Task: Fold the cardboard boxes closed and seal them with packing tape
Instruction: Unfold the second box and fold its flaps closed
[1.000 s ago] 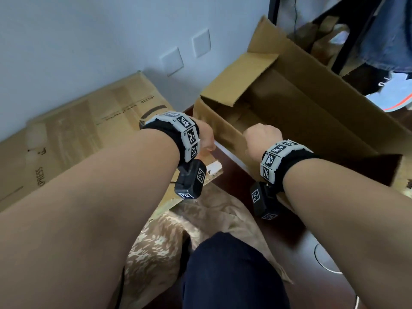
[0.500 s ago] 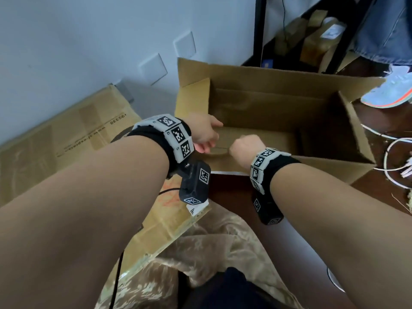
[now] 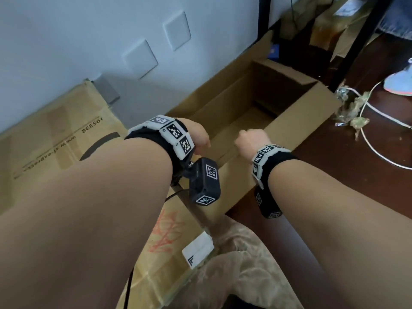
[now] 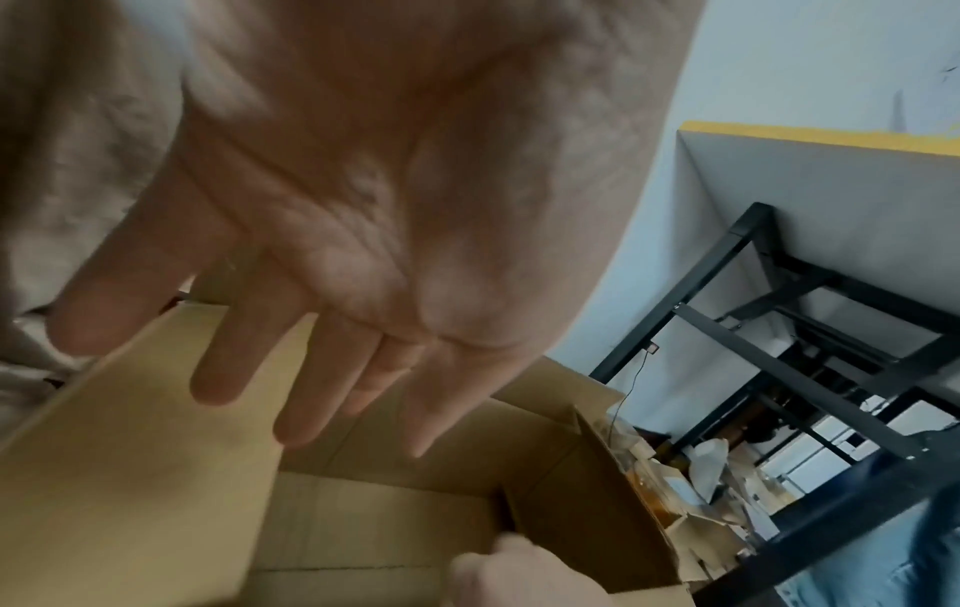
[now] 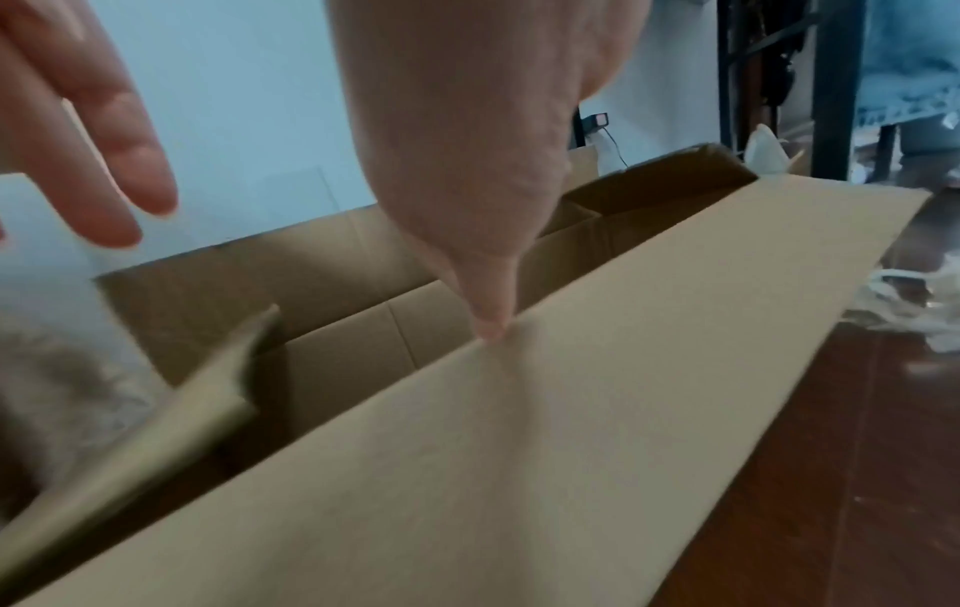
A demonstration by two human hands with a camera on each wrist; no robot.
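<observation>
Cardboard box sits open at centre frame in the head view, on dark wood floor, long axis running toward the upper right; inside looks empty as far as we can see. Far long flap stands up by the white wall; far end flap is folded partly inward.

Our left hand is over the near left corner of the box. Left wrist view shows the palm flat, fingers straight and spread, held just above the near end flap; we can't tell if it touches.

Our right hand is at the top edge of the near long flap. Right wrist view shows the thumb tip on that edge. From the head view the fingers look curled over it, but the inner side is hidden, so whether it's really gripping the flap we can't tell.

Flattened carton with printed text leans by the wall at left of frame; a second flat sheet with red scribble and a white label lies below it. Beige patterned fabric at bottom centre. White cable loops on the floor at right, next to crumpled scraps. Black metal rack leg upper right, more cartons behind it. Two white wall plates upper centre.
</observation>
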